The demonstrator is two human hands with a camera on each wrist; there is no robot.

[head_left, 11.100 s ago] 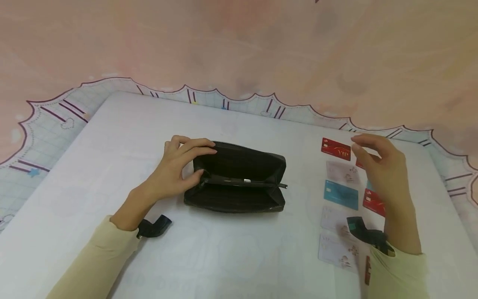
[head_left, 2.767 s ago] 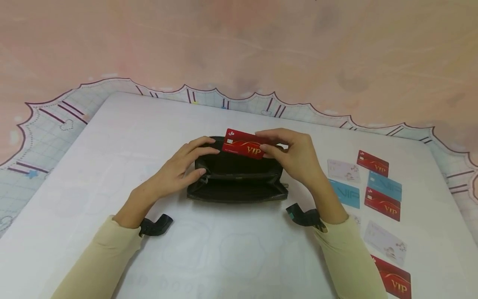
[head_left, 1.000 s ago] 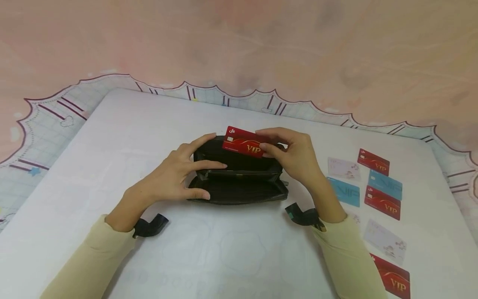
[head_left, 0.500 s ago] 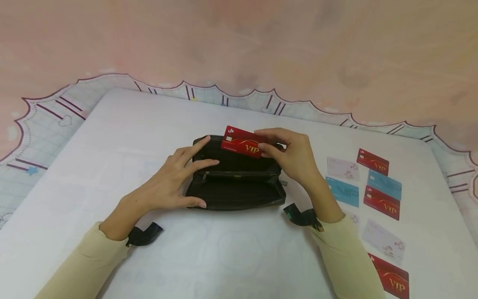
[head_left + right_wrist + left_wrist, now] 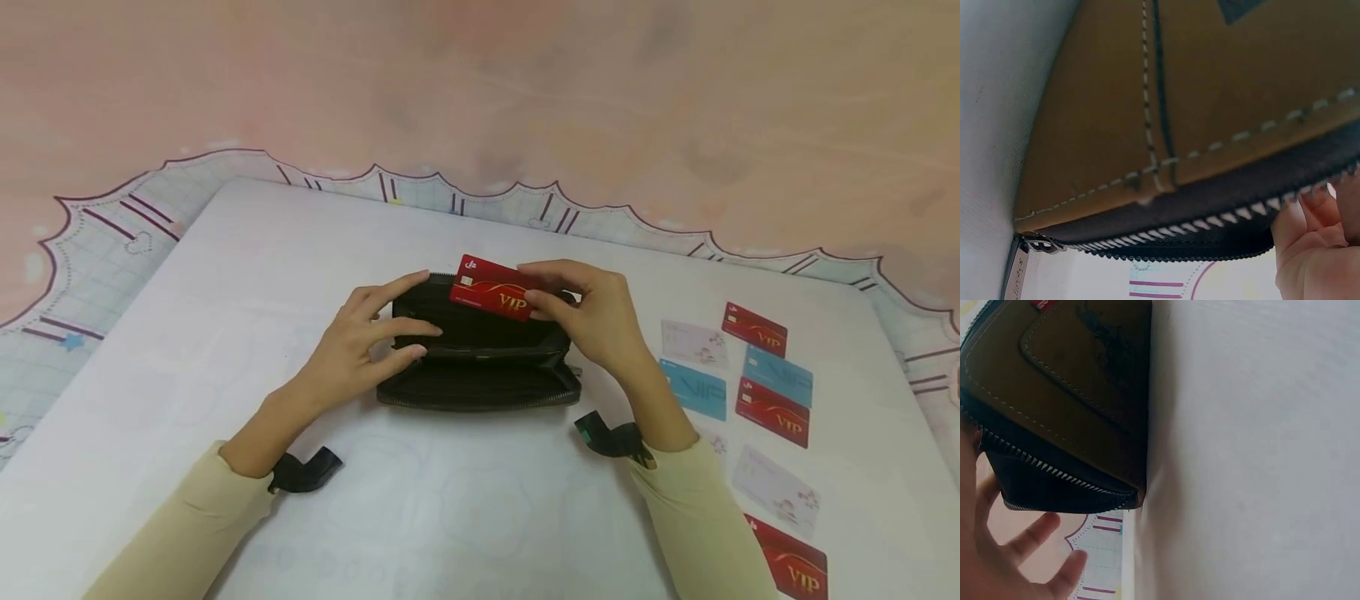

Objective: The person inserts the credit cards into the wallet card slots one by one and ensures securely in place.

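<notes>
A dark zip-around wallet [image 5: 480,392] lies unzipped on the white table, its mouth spread. My left hand [image 5: 341,354] grips its left end: the index finger is at the back edge, the middle finger reaches inside, and the thumb sits by the middle divider. Between thumb and fingers, my right hand [image 5: 600,321] pinches a red VIP card [image 5: 487,287] at its right end, tilted above the wallet's back compartment. In the left wrist view, the wallet's brown outer face [image 5: 1060,394] shows stitching, with two fingers spread past its zip. The right wrist view shows the zip teeth [image 5: 1210,222] close up.
Right of the wallet, several cards lie in loose columns: red [image 5: 756,329], blue [image 5: 693,389] and pale floral [image 5: 777,490] ones. My right forearm partly covers some. A white table [image 5: 420,517] carries everything, with a scalloped patterned cloth [image 5: 495,208] beyond its back edge.
Earlier the right hand was over the cards; it now holds a red card above the wallet. In the last second the left thumb has moved up from the wallet's front edge to the divider.
</notes>
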